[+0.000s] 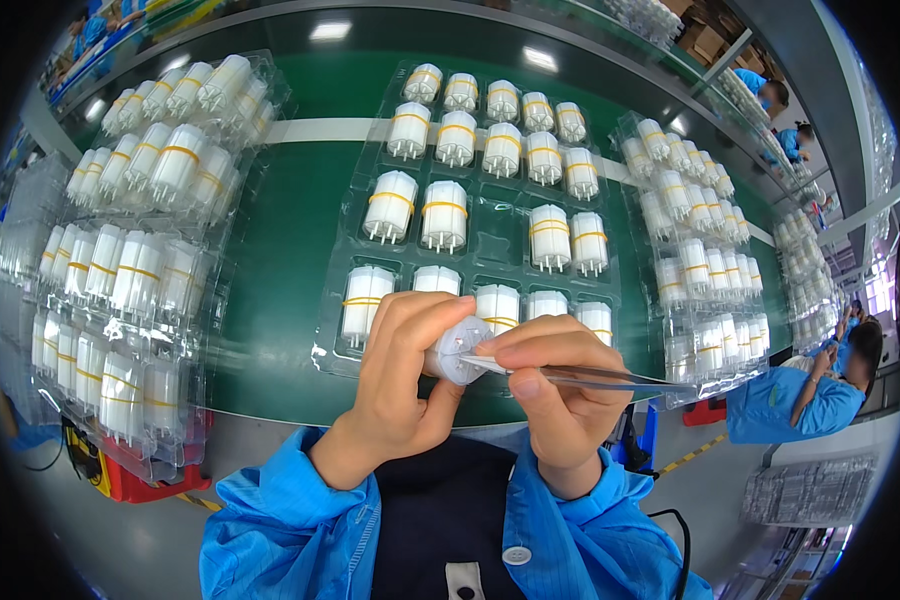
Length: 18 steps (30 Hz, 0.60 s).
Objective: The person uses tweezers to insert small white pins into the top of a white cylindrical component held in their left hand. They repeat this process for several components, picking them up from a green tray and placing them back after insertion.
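Note:
My left hand [398,372] grips a white cylindrical plastic part, its round end face [461,352] turned toward my right hand. Pinched in my right hand [566,390] is a pair of metal tweezers [620,380], whose pale tips touch that end face or lie just before it. Whether the tips hold anything is too small to tell. Just beyond both hands lies a clear plastic tray [497,238], with rows of similar white cylinders [444,215]. Each of these has a yellow band and most show metal pins at the lower end. My fingers partly cover the tray's nearest row.
Stacked clear trays of white cylinders stand on the left [120,270] and right [710,270] of the green table [280,270]. A metal rail [430,25] runs along the far side. To the right sits a person in blue [795,400]; a red bin [148,480] is below left.

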{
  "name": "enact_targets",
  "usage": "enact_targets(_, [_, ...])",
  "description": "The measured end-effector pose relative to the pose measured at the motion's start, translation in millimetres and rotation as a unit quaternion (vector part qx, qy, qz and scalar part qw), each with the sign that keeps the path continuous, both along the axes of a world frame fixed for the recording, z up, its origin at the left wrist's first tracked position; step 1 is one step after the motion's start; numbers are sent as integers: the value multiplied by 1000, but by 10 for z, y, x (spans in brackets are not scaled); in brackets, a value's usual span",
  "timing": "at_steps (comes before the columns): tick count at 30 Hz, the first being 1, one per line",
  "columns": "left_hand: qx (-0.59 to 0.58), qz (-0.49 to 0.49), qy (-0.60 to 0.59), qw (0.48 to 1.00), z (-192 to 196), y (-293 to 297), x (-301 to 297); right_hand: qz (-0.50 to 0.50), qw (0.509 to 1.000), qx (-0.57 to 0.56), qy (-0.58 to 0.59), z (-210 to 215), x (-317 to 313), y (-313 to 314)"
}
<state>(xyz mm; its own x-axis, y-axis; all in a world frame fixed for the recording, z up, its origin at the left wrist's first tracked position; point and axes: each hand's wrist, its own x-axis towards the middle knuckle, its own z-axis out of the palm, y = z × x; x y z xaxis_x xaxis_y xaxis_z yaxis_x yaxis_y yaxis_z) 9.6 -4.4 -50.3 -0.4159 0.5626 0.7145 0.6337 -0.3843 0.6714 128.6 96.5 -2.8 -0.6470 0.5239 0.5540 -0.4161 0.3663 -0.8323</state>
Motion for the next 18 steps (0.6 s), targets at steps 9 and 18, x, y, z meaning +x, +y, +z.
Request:
enact_targets(9, [-7,0,-5,1000,9,-7,-9,4,1000,-8,9,-38,-15,13])
enact_targets(18, [-35,-14,13,999,18,-39,-52,34,999,15,11,-25,-5,73])
